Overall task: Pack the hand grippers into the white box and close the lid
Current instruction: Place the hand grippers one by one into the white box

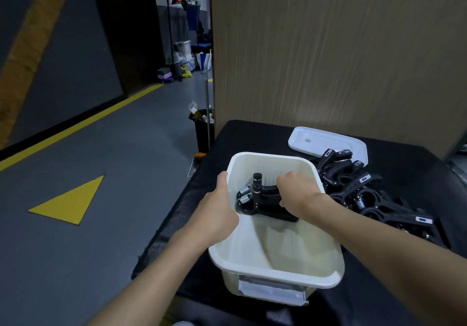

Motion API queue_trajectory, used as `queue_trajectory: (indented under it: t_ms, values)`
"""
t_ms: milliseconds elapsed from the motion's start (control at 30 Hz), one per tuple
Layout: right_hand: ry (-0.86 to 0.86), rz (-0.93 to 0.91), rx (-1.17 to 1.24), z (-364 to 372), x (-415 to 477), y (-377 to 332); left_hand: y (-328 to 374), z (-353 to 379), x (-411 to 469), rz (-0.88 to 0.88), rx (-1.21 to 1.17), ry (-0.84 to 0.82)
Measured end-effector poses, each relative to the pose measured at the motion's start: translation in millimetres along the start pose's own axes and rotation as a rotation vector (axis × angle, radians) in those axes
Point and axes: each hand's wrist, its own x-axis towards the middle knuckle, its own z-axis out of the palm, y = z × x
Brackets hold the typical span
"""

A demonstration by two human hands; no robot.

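Now: one hand gripper [262, 199] is inside the white box [273, 157], at its far end, springs pointing left; cannot tell if it touches the bottom.
Right hand [295, 194]: inside the box, fingers [286, 178] clenched round the hand gripper's black handle.
Left hand [219, 209]: holds the box's left wall, thumb along the rim; other fingers hidden.
Box: open, on the black-covered counter [252, 133], label on its near wall.
Pile of hand grippers [366, 194]: black, heaped on the counter just right of the box.
Lid [318, 140]: white, flat on the counter behind the box; a few of the pile overlap its near edge.
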Motion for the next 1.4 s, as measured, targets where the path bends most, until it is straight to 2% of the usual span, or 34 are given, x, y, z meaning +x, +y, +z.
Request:
queue_trajectory:
  t_ms: [200,433,600,867,1133,1400]
  values:
    - [0.023,-0.003,-0.196,4.9,3.5,-6.9,-1.7,0.7,0.9,-0.004,0.001,0.003]
    - [0.024,0.002,-0.249,6.7,11.9,-3.9,-1.3,1.1,2.5,-0.004,-0.010,0.003]
    - [0.106,-0.064,-0.343,11.3,19.4,-2.8,-1.5,1.1,2.2,-0.007,0.001,0.002]
    - [0.083,-0.102,-0.393,21.0,30.7,-10.8,-0.9,1.3,1.6,0.001,0.008,0.014]
    - [0.009,-0.117,-0.551,29.0,33.8,-22.7,1.7,0.8,-0.3,-0.006,0.010,0.012]
    - [-0.010,-0.060,-0.621,27.4,30.3,-30.7,2.3,-0.2,-1.9,0.005,0.005,-0.004]
